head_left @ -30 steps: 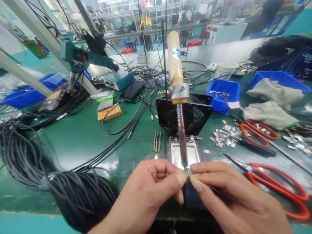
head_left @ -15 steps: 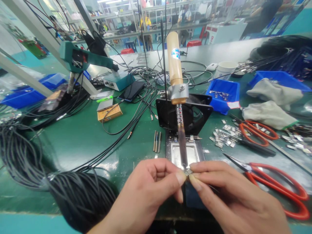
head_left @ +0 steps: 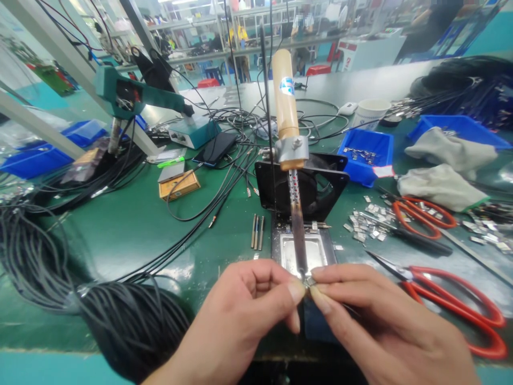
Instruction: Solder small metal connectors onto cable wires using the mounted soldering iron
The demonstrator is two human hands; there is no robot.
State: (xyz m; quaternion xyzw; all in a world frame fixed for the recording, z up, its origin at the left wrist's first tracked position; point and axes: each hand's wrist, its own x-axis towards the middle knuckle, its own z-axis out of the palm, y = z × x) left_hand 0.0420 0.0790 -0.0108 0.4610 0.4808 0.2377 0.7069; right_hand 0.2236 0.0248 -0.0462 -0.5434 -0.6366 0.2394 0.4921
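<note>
The fingers of my left hand (head_left: 250,315) are pinched together near the tip of a soldering iron (head_left: 297,230); what they hold is too small to make out. My right hand (head_left: 377,315) pinches a small metal connector (head_left: 310,282) between thumb and fingers, right beside the left fingertips. The iron is clamped upright, its wooden handle (head_left: 285,96) at the top and its dark tip pointing down at the connector. Behind the hands lies a metal tray (head_left: 286,251) on a black base, with a black fan (head_left: 276,190) standing behind it.
Red-handled scissors (head_left: 460,299) and red-handled pliers (head_left: 433,214) lie at right, near loose metal pieces (head_left: 366,222). A blue bin (head_left: 366,155) stands behind them. Black cable bundles (head_left: 132,321) fill the left front. A phone (head_left: 216,148) lies farther back. People are in the background.
</note>
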